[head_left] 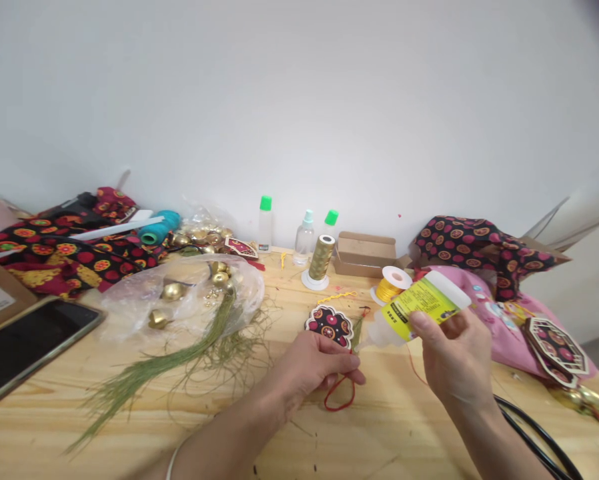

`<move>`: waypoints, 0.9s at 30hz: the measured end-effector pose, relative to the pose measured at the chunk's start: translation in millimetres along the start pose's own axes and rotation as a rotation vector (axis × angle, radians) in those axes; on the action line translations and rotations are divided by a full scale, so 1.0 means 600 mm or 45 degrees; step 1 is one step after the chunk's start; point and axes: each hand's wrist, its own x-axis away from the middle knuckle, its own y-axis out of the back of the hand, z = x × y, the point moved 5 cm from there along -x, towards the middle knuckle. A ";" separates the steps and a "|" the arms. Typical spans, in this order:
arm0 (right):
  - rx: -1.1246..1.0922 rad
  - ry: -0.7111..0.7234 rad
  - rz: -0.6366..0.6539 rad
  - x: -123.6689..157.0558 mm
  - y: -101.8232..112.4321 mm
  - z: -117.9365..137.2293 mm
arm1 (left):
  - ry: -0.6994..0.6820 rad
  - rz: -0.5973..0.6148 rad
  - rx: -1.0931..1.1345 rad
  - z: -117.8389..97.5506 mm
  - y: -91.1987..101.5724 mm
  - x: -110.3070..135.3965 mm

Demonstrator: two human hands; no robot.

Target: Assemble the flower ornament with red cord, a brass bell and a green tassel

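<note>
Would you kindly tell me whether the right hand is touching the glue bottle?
Touching. The head view shows the right hand gripping the glue bottle, fingers on its yellow label.

The glue bottle (419,305) — translucent, with a yellow label — tilts nozzle-down to the left, tip just beside the ornament (329,325). That ornament, scalloped dark fabric dotted red and orange, lies flat on the bench (129,427) — its red cord (340,399) looped beside it.

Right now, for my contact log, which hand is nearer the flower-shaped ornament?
Left. The left hand lies just below the ornament; the right hand holds a bottle off to its right.
</note>
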 end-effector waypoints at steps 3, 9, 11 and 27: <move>0.009 0.012 -0.006 0.000 0.001 0.000 | 0.004 -0.010 -0.003 -0.003 0.000 0.001; 0.067 0.006 -0.017 0.000 0.002 -0.001 | 0.015 -0.021 -0.006 0.000 0.001 0.002; 0.055 0.007 -0.015 -0.001 0.002 -0.001 | 0.006 -0.013 0.001 0.001 0.001 0.002; 0.011 -0.060 -0.051 -0.005 0.002 -0.005 | -0.012 0.011 0.054 0.005 0.002 -0.003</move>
